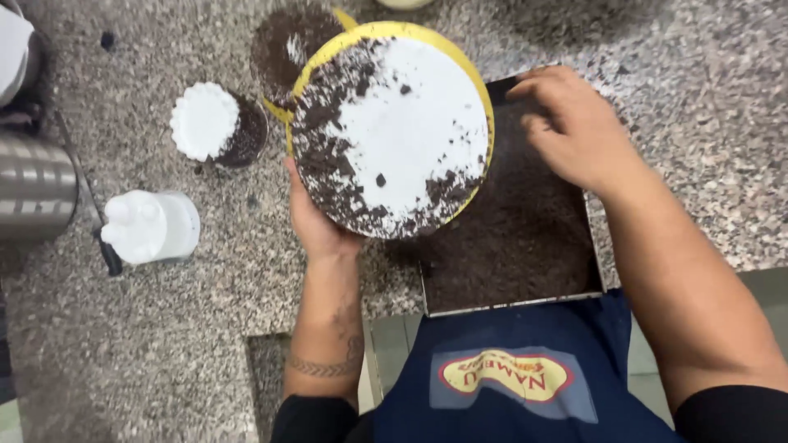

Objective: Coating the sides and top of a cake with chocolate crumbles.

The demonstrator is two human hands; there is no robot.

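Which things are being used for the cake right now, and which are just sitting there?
In use:
- white cake, held by left hand
- tray of dark crumbs, right hand in it

Sitting there:
- small white cake
- white bottle
- metal container

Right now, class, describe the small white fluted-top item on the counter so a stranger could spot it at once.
Start at the speckled granite counter, then the big white cake held up by the left hand. Left of it sits a small cup: a scalloped white top with dark crumbs spilling at its side, unlike the smooth white bottle below.
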